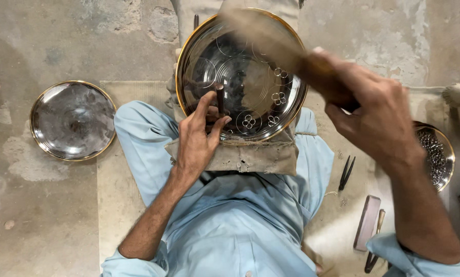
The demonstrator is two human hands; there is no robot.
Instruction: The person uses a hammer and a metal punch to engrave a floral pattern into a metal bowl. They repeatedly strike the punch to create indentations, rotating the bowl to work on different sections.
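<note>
- My left hand (198, 134) pinches a short dark metal punch (220, 98) between thumb and fingers, holding it upright with its tip on the big round metal plate (240, 77).
- That plate has a gold-coloured rim and lies on a padded cloth bundle (255, 154) across my lap, right in front of me; small flower shapes and circles are marked on its shiny face, just to the right of the punch.
- My right hand (378, 113) is closed in a fist around the handle of a wooden mallet (271, 38), raised above the plate's right side; the mallet head is blurred.
- A second plate (72, 120), shiny with the same gold rim, lies flat on the floor well to my left, nothing in it.
- At my right, partly behind my forearm, sits a shallow round dish (437, 154) filled with small shiny round pieces; I cannot tell what they are.
- Near it on the mat (127, 195) lie dark pointed dividers (346, 173), a flat brownish block (367, 222) and a wooden-handled tool (375, 241).
</note>
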